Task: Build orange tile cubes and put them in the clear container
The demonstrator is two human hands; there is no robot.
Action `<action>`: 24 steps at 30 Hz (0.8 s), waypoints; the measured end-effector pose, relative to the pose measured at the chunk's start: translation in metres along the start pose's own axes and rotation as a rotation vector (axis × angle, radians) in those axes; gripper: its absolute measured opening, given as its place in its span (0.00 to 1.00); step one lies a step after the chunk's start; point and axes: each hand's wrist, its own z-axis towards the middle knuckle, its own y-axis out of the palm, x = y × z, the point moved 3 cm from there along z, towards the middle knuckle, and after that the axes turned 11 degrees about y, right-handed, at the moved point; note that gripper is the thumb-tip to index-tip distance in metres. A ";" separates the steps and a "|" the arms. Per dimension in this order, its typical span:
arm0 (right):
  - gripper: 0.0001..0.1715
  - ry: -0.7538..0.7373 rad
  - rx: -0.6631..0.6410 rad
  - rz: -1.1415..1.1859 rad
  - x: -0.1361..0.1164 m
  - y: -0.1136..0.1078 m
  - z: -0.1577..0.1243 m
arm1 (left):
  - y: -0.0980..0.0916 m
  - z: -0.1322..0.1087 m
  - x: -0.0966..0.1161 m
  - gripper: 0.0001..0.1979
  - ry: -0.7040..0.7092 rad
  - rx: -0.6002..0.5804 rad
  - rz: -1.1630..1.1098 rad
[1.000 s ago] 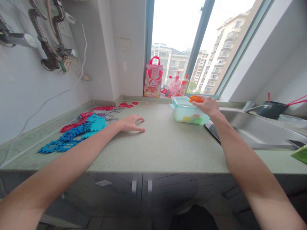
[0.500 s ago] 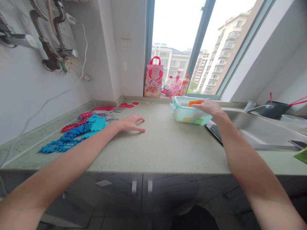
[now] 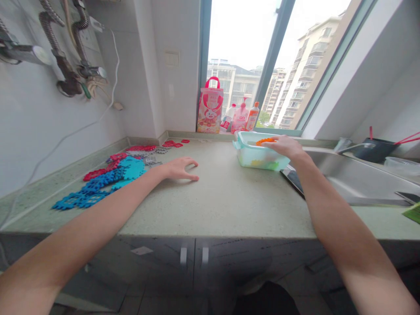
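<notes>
The right hand [image 3: 285,147] reaches over the open top of the clear, teal-rimmed plastic container [image 3: 256,156] at the far right of the desk [image 3: 223,197], beside the sink [image 3: 348,179]. Its fingers [image 3: 274,141] are grasping an orange toy piece [image 3: 264,141], which now sits lower than a second ago: then it was held above the rim, and now it is level with the rim, partly inside the box. The piece is going down among the yellow and green pieces [image 3: 262,164] already lying at the bottom. The grip has not been let go, so the orange piece is not yet resting in the box.

The left hand [image 3: 180,168] has not moved; it lies palm down on the desk, fingers loosely spread and holding nothing. Just to its left lie flat interlocking pieces: blue ones [image 3: 98,186] nearest, red ones [image 3: 113,164] beyond them. A pink gift bag [image 3: 209,107] and bottles [image 3: 244,117] stand on the windowsill at the far edge.
</notes>
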 end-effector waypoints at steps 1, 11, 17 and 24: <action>0.36 -0.001 -0.001 0.002 0.000 0.000 0.000 | 0.000 0.000 0.000 0.39 0.000 -0.001 0.000; 0.33 0.006 0.007 0.038 0.000 0.001 0.000 | -0.001 -0.002 0.001 0.39 -0.013 -0.024 0.013; 0.31 -0.017 0.042 0.046 0.000 0.001 0.003 | 0.000 -0.001 -0.001 0.39 -0.011 -0.027 0.010; 0.22 -0.001 0.204 0.094 0.001 0.006 0.005 | 0.002 0.000 -0.005 0.37 0.002 -0.019 0.007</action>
